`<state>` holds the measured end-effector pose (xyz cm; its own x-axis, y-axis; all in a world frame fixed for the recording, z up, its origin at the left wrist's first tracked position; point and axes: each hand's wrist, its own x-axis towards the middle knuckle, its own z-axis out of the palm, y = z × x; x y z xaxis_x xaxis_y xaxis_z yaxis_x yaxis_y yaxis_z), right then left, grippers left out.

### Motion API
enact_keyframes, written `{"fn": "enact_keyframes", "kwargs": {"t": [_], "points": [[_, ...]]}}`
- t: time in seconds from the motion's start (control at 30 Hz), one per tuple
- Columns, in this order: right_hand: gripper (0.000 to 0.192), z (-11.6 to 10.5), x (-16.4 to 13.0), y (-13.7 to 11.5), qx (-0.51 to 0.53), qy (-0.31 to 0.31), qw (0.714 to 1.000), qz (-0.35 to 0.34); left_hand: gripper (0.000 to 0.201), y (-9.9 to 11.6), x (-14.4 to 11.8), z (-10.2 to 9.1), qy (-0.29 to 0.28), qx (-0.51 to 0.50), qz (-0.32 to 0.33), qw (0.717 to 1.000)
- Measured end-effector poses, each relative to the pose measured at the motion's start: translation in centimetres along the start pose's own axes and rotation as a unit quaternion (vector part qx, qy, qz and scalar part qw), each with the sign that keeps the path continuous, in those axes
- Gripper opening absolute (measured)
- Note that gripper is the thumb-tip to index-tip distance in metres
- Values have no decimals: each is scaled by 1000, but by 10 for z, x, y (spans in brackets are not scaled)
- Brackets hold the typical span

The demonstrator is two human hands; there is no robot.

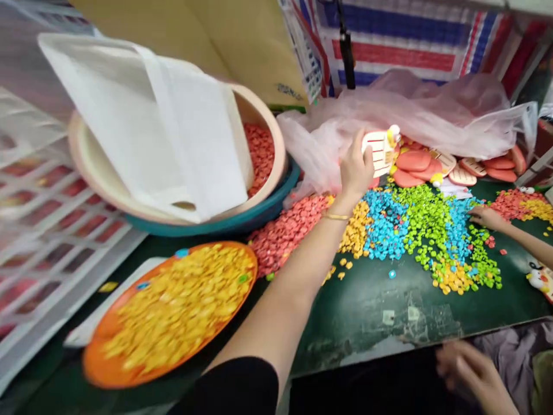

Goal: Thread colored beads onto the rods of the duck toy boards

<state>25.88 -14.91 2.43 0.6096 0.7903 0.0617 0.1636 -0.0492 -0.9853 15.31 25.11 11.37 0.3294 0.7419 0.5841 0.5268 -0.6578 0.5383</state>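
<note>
My left hand (356, 167) reaches over the back of the table, its thumb and fingers closed on a flat cream piece with dark red stripes and a small white-and-yellow duck-like figure (378, 154). Beside that piece lies a pile of pink oval pieces (413, 161), some showing striped cream faces. Beneath my forearm spread small red bits (289, 230) and yellow bits (356, 227). What looks like my right hand (475, 369) is low at the right, below the table edge, blurred with its fingers bent; nothing shows in it.
An orange tray (97, 360) of yellow bits stands front left. Behind it, a white container (203, 138) sits in a large tub (263, 104) with red bits. Blue bits (384, 225) and green bits (421, 213) cover the table's middle. Another person's hand (488, 219) touches the bits at right.
</note>
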Motion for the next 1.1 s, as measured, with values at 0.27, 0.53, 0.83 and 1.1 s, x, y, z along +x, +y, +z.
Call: {"fn": "enact_keyframes", "kwargs": {"t": [0.27, 0.53, 0.83, 1.1], "points": [[63, 130, 34, 0, 22, -79, 996, 36, 42, 67, -333, -99, -80, -69, -102, 989], [27, 183, 55, -12, -330, -125, 902, -249, 39, 33, -344, -102, -234, -8, 42, 971], [30, 292, 101, -47, -493, -377, 736, -270, 42, 25, -341, -93, -193, 10, -37, 980], [32, 303, 99, -58, -552, -399, 656, -324, 45, 19, -339, -88, -216, -4, -38, 976]]}}
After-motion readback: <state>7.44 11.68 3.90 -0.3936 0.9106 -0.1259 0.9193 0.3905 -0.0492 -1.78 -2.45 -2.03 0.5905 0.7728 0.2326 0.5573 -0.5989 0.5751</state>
